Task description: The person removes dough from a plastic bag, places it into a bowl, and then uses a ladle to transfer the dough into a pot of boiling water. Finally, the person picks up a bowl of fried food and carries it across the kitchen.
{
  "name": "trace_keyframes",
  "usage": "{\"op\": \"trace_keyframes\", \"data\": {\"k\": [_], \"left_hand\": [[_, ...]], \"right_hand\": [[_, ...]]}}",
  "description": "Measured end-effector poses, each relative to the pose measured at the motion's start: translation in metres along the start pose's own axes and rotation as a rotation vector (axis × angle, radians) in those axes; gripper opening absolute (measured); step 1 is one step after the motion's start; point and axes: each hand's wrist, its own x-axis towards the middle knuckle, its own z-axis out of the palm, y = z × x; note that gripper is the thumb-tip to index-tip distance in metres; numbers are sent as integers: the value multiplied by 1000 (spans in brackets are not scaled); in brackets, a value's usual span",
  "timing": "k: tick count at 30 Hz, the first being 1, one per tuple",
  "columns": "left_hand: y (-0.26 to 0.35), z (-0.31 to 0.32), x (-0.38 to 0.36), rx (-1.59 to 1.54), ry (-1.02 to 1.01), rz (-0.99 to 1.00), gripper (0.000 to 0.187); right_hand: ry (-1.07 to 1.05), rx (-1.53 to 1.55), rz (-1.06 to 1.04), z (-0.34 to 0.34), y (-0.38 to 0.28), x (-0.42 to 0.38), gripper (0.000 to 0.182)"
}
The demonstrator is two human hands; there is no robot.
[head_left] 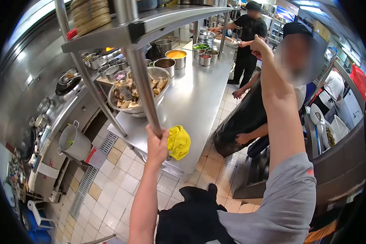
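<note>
My left hand [156, 144] is wrapped around the steel post [144, 89] of the shelf over the counter. Beside it, a bunched yellow cloth [178, 142] lies at the counter's near end. Just behind the post, a large metal bowl [164, 75] holds browned chunks of food that look like meat or bones. My right hand [259, 45] is raised at arm's length, holding nothing visible. One finger seems stretched out and the others partly curled. It is near a co-worker in a black cap, whose hand [244, 138] is low by a large black bag-like bundle [242, 120].
Metal pots, one with orange liquid [176, 54], stand along the steel counter [199, 101]. A steel shelf [162, 24] runs above it. Left are a stove line and a tall pot [74, 142] near floor grates. Another person in black [248, 36] stands at the far end.
</note>
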Motion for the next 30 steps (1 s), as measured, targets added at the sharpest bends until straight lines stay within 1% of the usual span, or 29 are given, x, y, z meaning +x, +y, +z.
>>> {"op": "trace_keyframes", "data": {"k": [1,2,3,5,6,8,9,11,13,14,15,16,18,19,20,21,22,24,26,27,29,30], "left_hand": [[1,-2,0,3,-20,5,30],[3,-5,0,4,-40,11,30],[5,-10,-1,50,-61,27,32],[9,-15,-3,133,-115,62,38],[14,-18,-5,153,-137,27,36],[14,-26,-6,198,-199,26,37],[12,-31,-7,222,-224,25,37],[0,-43,-15,200,-276,39,51],[-11,-56,-22,192,-308,83,63],[-12,-66,-25,206,-370,58,63],[-12,-81,-34,223,-432,19,63],[-11,-99,-47,245,-491,-28,63],[-5,-129,-77,335,-465,-137,63],[-22,-145,-96,379,-440,-157,63],[-45,-163,-114,416,-407,-161,63],[-64,-183,-136,457,-422,-254,62],[-84,-206,-159,499,-433,-350,62],[-127,-251,-201,641,-525,-606,66],[-168,-296,-238,814,-584,-711,70],[-175,-313,-248,847,-568,-745,71],[-184,-343,-256,916,-535,-799,73],[-195,-359,-261,897,-518,-828,73]], "right_hand": [[47,20,-6,0,-2,-17,63],[-44,114,-130,10,14,5,63],[-133,207,-253,25,44,52,62],[-265,194,-123,24,27,66,63],[-330,181,-58,24,18,72,64],[-189,281,-153,18,31,15,66],[-109,154,-113,14,14,-16,70],[32,-95,-6,6,-21,-80,77],[4,1,5,3,-20,-87,80],[0,39,9,0,-20,-87,81],[-1,51,15,4,-21,-82,81],[-17,57,23,9,-25,-84,71],[-49,70,41,18,-34,-88,55],[-71,5,11,17,-34,-88,47],[-149,-114,57,8,-46,-99,40],[-233,-234,101,5,-58,-112,34],[-168,-98,135,9,-60,-112,19],[65,-128,48,11,-60,-77,31],[-138,-200,39,5,-68,-70,46],[-239,-233,28,2,-71,-66,54],[18,-31,57,-3,-85,-103,46],[70,-92,2,1,-86,-94,47]]}}
